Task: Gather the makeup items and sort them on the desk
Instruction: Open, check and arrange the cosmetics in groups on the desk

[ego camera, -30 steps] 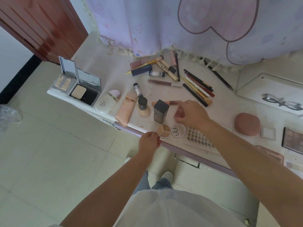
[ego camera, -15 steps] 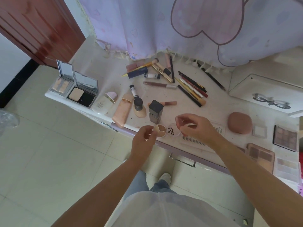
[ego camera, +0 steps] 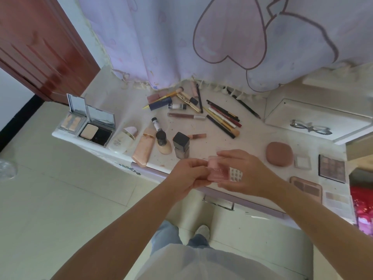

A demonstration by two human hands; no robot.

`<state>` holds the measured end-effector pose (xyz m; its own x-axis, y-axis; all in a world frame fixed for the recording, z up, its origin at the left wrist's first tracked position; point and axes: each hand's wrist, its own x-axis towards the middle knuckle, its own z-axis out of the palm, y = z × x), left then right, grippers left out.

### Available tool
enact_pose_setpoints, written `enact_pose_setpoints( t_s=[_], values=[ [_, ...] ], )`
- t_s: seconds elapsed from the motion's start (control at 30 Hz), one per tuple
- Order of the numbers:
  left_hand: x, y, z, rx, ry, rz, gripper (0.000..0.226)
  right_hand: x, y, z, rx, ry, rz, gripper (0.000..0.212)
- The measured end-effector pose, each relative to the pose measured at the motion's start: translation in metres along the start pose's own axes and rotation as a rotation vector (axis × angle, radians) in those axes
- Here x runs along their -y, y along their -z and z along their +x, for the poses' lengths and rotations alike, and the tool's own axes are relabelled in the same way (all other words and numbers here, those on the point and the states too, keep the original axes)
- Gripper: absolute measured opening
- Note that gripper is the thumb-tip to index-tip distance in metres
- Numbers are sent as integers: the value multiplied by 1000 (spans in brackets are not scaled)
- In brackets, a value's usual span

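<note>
Bright soft daylight through curtain (ego camera: 212,41); faint shadows; door (ego camera: 40,47) motion-blurred; wide-angle bending at edges.

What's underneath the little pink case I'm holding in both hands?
Beside the pink case, a strip of a white tray with rows of small oval pieces shows on the desk. The case and both hands cover the rest.

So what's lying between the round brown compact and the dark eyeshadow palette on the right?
In the head view, a small clear square case lies between the round brown compact and the dark eyeshadow palette.
</note>
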<state>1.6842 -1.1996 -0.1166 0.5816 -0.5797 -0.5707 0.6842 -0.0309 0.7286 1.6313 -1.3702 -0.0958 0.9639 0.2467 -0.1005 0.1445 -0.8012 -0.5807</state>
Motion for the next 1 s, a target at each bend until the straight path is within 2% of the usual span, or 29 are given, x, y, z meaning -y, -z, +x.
enact_pose_setpoints(
  t_s=[0.07, 0.2, 0.3, 0.37, 0.77, 1.0],
  values=[
    [0, -2, -1, 7, -9, 2, 17, 1, 3, -6, 9, -14, -7, 50],
    [-2, -6, -4, 110, -45, -72, 14, 9, 5, -12, -132, 6, 107, 37],
    [-3, -5, -9, 236, -77, -130, 27, 13, 9, -14, -231, -18, 185, 27],
    [-4, -3, -11, 264, -97, -115, 30, 16, 12, -14, -255, -24, 227, 25],
    [-1, -1, -18, 116, -256, 28, 34, 31, 7, -14, -291, -12, 378, 22],
    [-3, 4, -18, 54, -322, 183, 37, 26, 6, -15, -173, -233, 777, 37]
  ],
)
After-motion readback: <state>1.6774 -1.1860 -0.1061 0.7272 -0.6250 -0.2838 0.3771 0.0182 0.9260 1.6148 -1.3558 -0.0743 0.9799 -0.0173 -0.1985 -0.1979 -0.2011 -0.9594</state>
